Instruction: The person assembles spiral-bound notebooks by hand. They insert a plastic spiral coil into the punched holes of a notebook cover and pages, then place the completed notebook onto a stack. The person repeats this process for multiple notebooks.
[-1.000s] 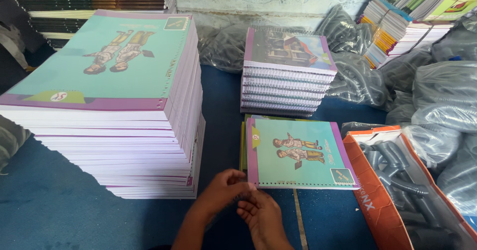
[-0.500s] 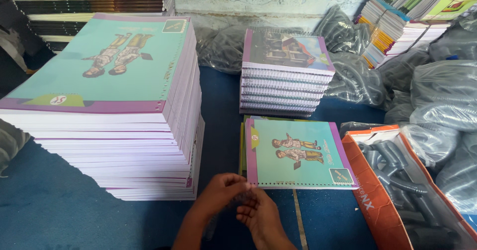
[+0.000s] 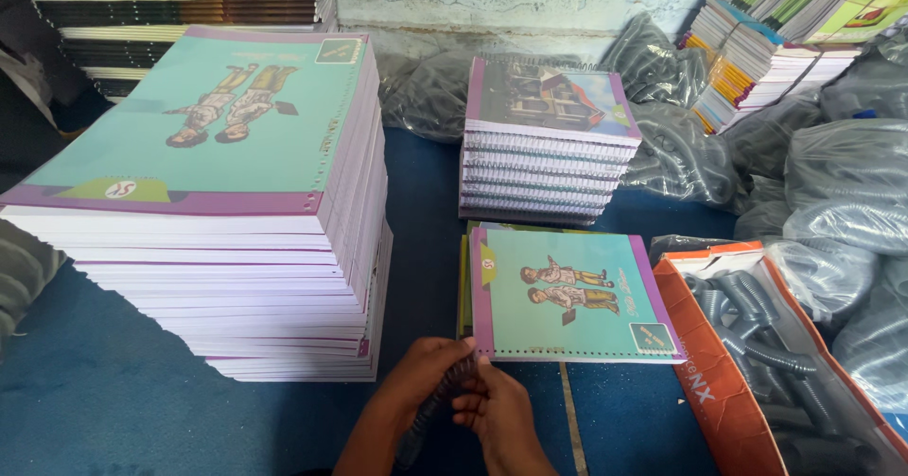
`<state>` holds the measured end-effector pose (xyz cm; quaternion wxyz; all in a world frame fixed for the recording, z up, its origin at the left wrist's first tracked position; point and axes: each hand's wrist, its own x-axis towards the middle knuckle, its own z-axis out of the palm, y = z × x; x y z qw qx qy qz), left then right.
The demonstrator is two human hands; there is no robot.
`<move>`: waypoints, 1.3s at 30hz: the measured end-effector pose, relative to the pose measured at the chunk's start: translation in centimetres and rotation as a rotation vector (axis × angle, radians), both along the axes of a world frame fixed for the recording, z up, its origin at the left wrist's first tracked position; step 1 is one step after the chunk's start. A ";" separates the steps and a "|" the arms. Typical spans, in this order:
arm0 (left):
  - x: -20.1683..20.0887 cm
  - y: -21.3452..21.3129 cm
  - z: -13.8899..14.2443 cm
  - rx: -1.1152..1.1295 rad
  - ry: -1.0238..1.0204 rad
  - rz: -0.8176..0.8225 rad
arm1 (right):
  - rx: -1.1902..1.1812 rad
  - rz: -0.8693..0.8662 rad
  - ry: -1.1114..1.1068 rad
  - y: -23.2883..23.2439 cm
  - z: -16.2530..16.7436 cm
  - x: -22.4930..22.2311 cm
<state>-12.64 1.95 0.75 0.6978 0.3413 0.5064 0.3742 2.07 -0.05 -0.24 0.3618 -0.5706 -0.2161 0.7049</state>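
both hands, left hand [image 3: 430,372] and right hand [image 3: 497,405], pinch a black spiral binding coil [image 3: 437,408] at the teal notebook's [image 3: 567,296] punched near edge; light, springy, best held by its end.

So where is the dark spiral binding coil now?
In the head view, low centre: the dark spiral binding coil is between both hands, at the turquoise notebook's near-left corner.

I have one view only, from the head camera, looking steeply down and forward over the blue desk [image 3: 113,410]. The teal-covered notebook [image 3: 567,296] sits just below centre, close to the lens. My hands [image 3: 463,391] enter from the bottom edge, just this side of it. Beyond the notebook, the view reaches a pale wall [image 3: 530,3].
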 end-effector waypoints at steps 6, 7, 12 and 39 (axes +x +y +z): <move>0.2 0.0 -0.3 0.000 -0.045 0.015 | 0.070 0.016 -0.082 0.8 -1.8 0.7; 0.1 0.0 -0.3 -0.004 -0.035 0.016 | 0.073 0.012 -0.116 0.8 -1.8 0.7; -0.4 0.0 0.1 0.009 -0.004 -0.043 | -0.049 0.045 -0.152 0.5 -0.3 0.7; -2.5 -0.4 0.7 0.205 0.249 -0.071 | -0.015 -0.230 0.092 -0.4 -0.7 -0.5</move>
